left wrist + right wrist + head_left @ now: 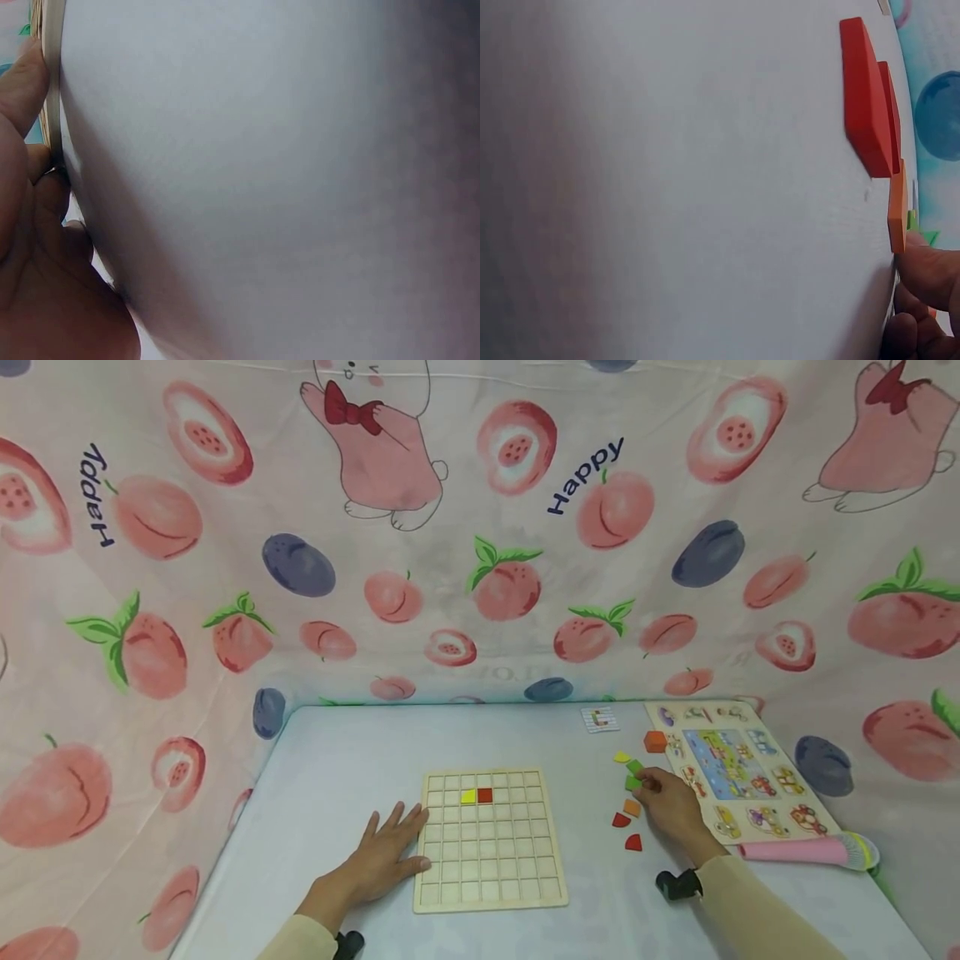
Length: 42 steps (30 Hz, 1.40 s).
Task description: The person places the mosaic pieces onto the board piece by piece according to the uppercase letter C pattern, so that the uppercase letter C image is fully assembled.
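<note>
A wooden grid board [487,867] lies on the white table, with a yellow piece [468,797] and a red square piece [485,795] side by side in its upper cells. Along the board's left edge rests my left hand [382,857], fingers spread, its thumb on the rim. To the right, my right hand [673,810] pinches a green piece [635,767] between thumb and fingertips. Another green piece [632,782] lies right at those fingertips. Nearby are a yellow piece [622,757], an orange piece [632,808] and two red rounded pieces [866,101], one behind the other in the right wrist view.
An orange block [655,742] stands by the left edge of a picture puzzle board [675,717]. A small card [600,720] lies at the back. Beside my right forearm is a pink toy microphone [795,850]. Fruit-printed cloth [450,577] hangs behind the table.
</note>
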### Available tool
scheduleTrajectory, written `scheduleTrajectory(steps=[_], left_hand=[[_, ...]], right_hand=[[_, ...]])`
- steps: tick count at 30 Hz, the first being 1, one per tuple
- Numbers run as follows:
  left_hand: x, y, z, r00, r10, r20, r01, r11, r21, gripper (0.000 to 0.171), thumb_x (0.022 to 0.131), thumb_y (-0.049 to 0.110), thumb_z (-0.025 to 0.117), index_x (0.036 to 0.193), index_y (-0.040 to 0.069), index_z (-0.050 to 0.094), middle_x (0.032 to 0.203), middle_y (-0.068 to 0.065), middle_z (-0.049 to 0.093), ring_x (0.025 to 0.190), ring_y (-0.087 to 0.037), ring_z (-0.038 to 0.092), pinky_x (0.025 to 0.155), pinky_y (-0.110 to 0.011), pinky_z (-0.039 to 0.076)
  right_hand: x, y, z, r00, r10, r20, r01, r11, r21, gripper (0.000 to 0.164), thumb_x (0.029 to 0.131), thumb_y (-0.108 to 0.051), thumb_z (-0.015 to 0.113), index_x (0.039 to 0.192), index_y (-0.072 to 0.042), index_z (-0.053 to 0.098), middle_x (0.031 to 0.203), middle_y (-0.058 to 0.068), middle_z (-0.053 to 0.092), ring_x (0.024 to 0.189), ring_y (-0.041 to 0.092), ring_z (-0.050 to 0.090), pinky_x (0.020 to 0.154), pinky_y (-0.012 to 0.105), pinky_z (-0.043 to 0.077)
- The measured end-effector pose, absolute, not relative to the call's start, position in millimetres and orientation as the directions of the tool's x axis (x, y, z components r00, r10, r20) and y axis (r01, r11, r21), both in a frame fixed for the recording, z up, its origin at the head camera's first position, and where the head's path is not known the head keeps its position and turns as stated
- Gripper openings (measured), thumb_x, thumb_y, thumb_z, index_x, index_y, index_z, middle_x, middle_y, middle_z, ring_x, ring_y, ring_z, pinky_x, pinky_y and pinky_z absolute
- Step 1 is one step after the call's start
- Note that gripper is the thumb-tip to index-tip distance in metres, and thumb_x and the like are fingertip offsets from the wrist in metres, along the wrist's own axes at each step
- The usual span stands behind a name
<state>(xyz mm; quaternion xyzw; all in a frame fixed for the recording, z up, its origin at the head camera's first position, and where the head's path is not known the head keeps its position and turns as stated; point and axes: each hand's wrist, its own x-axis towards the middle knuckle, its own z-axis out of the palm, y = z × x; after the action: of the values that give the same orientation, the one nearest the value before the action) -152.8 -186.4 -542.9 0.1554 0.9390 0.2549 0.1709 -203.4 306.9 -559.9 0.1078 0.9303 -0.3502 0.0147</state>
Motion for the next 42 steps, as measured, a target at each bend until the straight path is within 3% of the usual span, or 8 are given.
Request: scheduleTrajectory(steps=[8,16,22,30,35,42], left_hand=[[-154,-187,-543,-0.895,0.374,-0.242,0.201,0.823,0.531,0.084,0.098,0.051,0.069,0.166,0.015,0.036,0.175,-0.003,0.028,0.166,-0.032,0.01,0.134,-0.061,-0.005],[-153,-189,-546,-0.894,0.381,-0.237,0.2,0.811,0.55,0.085,0.097,0.051,0.07,0.165,0.014,0.036,0.174,-0.004,0.029,0.165,-0.033,0.01,0.133,-0.063,-0.006],[-154,-190,-546,-0.894,0.38,-0.237,0.205,0.817,0.539,0.085,0.098,0.052,0.069,0.166,0.016,0.035,0.175,-0.003,0.028,0.166,-0.032,0.009,0.133,-0.062,-0.006],[-154,-188,-547,-0.889,0.387,-0.244,0.201,0.81,0.551,0.084,0.098,0.051,0.069,0.166,0.015,0.035,0.175,-0.003,0.028,0.166,-0.031,0.008,0.133,-0.062,-0.007],[-154,-188,-549,-0.89,0.391,-0.235,0.216,0.814,0.539,0.084,0.098,0.051,0.069,0.166,0.014,0.035,0.175,-0.003,0.027,0.166,-0.032,0.008,0.133,-0.062,-0.005],[-156,-189,-550,-0.888,0.394,-0.238,0.222,0.82,0.528,0.084,0.1,0.053,0.067,0.167,0.015,0.033,0.175,-0.002,0.026,0.166,-0.031,0.007,0.133,-0.062,-0.006]], right_hand=[[-205,304,-555,-0.978,0.173,-0.113,0.205,0.744,-0.636,0.034,0.1,-0.013,0.069,0.131,0.001,0.067,0.12,0.022,0.065,0.107,0.035,0.058,0.092,0.051,0.054],[-217,302,-548,-0.981,0.18,-0.069,0.18,0.726,-0.664,0.037,0.103,-0.022,0.066,0.133,0.0,0.066,0.12,0.02,0.066,0.104,0.034,0.06,0.084,0.04,0.052],[-240,295,-545,-0.98,0.187,-0.069,0.185,0.72,-0.669,0.044,0.103,-0.025,0.067,0.138,0.0,0.063,0.129,0.025,0.062,0.11,0.037,0.057,0.092,0.051,0.053],[-253,291,-556,-0.975,0.208,-0.082,0.215,0.778,-0.59,0.039,0.101,-0.028,0.07,0.129,-0.002,0.068,0.116,0.021,0.066,0.1,0.035,0.058,0.08,0.044,0.048],[-256,288,-558,-0.992,0.112,-0.051,0.121,0.806,-0.58,0.031,0.1,-0.017,0.069,0.128,-0.005,0.073,0.119,0.021,0.07,0.107,0.037,0.061,0.091,0.056,0.049],[-255,289,-555,-0.996,0.048,-0.07,0.081,0.775,-0.627,0.045,0.1,-0.012,0.07,0.143,-0.003,0.063,0.133,0.024,0.066,0.121,0.041,0.058,0.107,0.064,0.047]])
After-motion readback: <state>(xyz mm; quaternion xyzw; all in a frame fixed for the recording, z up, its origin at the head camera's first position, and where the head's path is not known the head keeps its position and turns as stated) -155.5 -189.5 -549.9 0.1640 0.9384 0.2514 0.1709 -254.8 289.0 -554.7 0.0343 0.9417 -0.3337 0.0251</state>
